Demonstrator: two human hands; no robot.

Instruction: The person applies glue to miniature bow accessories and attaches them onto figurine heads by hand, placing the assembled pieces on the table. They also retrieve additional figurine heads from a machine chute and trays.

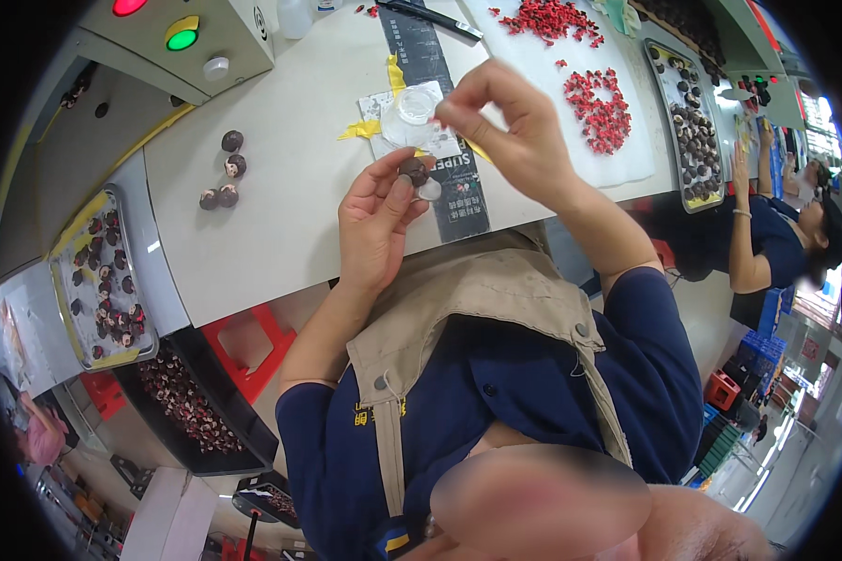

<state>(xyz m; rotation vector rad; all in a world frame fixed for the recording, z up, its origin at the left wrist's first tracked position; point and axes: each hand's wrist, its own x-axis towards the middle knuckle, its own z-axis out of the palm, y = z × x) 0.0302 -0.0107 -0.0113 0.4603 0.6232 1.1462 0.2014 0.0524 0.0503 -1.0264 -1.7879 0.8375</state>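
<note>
My left hand [376, 220] is closed round a dark brown ball [413, 171], gripped between thumb and fingers above the table's near edge. A small pale round thing [428, 191] shows just under the ball; I cannot tell what it is. My right hand [505, 122] makes a pinch beside a clear round dish [414, 107], its fingertips at the dish's right side. Whatever the pinch holds is too small to name, though a speck of red shows there. The dish stands on a pale square tile [376, 105] fixed with yellow tape.
Several dark balls [235, 165] lie on the table at left. Small red pieces [597, 112] are spread on a white cloth [533, 84]. Trays of balls stand at left [150, 327] and right [662, 56]. A machine with lit buttons [243, 47] borders the far left. Another person [781, 243] works at right.
</note>
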